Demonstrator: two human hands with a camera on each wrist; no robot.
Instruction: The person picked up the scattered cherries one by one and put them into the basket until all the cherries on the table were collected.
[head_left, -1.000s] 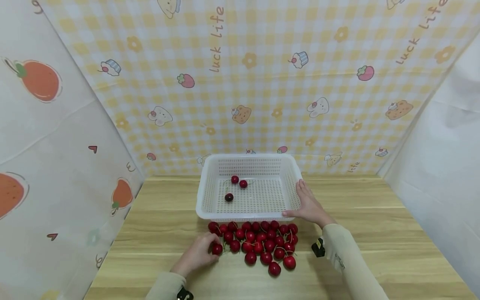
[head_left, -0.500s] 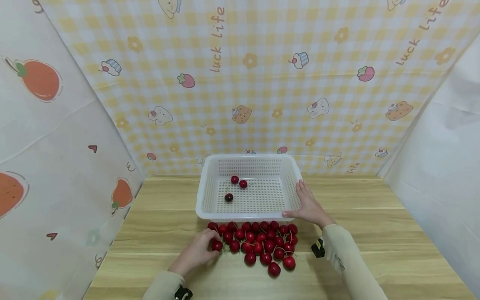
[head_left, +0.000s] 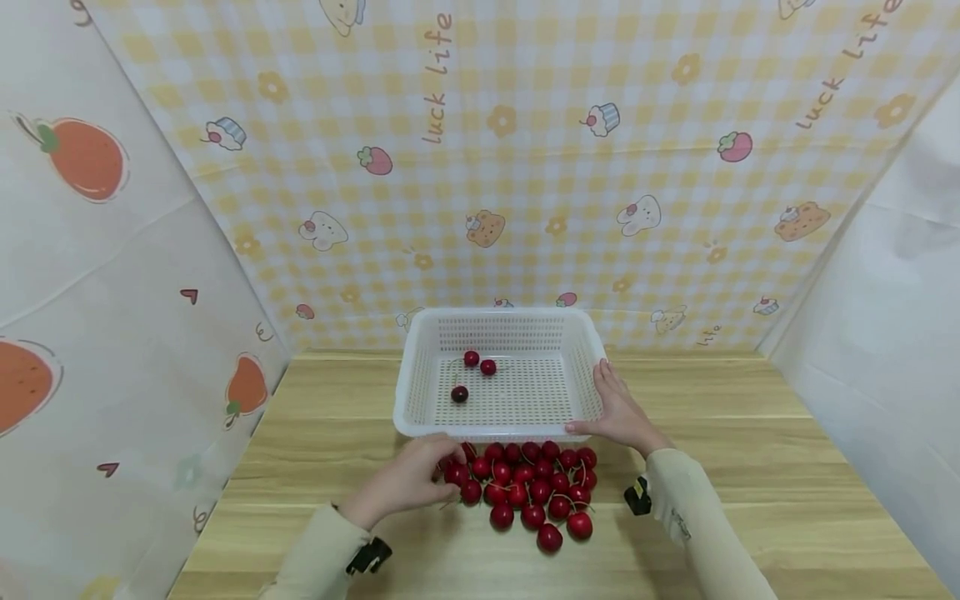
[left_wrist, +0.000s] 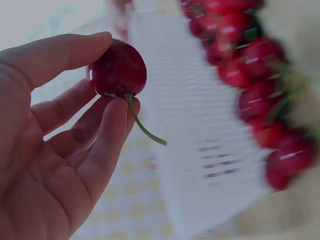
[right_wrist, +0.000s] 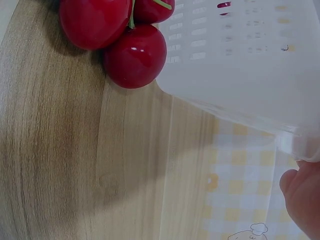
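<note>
In the left wrist view my left hand (left_wrist: 60,125) pinches a dark red cherry (left_wrist: 120,70) between thumb and fingertips, its green stem hanging free. The head view shows that left hand just in front of the left front corner of a white plastic basket (head_left: 480,432); the held cherry is hidden there. My right hand (head_left: 621,418) holds the basket's right front corner, thumb on the front rim and fingers along the right side. Three cherries (head_left: 460,394) lie inside on the left. A cluster of loose cherries (head_left: 517,495) lies along the basket's front.
Everything stands on a light wooden table (head_left: 750,483). Behind the basket rises a yellow checked cloth (head_left: 525,183), with white cloths on both sides. The nearest loose cherry (head_left: 550,537) sits apart from the cluster's front.
My left hand has picked up a cherry from the cluster's left end and moved up and slightly right toward the basket. The right hand and basket have stayed put.
</note>
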